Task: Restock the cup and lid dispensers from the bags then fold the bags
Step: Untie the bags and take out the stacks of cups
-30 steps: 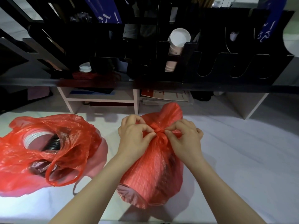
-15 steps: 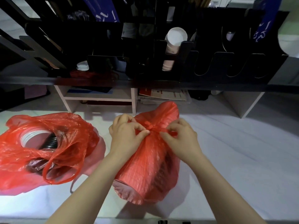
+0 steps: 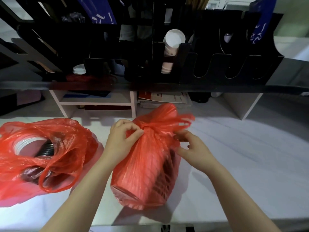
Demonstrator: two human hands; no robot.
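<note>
On counter (image 3: 250,156): left hand (image 3: 120,141) pinches red bag (image 3: 147,168) at knot; right hand (image 3: 195,151) blurred, grip unclear.

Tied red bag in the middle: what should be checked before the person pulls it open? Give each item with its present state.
1. Knot on the tied bag undone: not ok, it is cinched tight.
2. Left hand has hold beside the knot: ok, thumb and finger pinch the plastic.
3. Right hand grips a handle loop: cannot tell, fingers and loop are blurred.
4. Tied bag supported by the table: ok.
5. Open bag out of the way: ok, it lies apart to the left.
6. Free slots in the rack: cannot tell, too dark.
</note>
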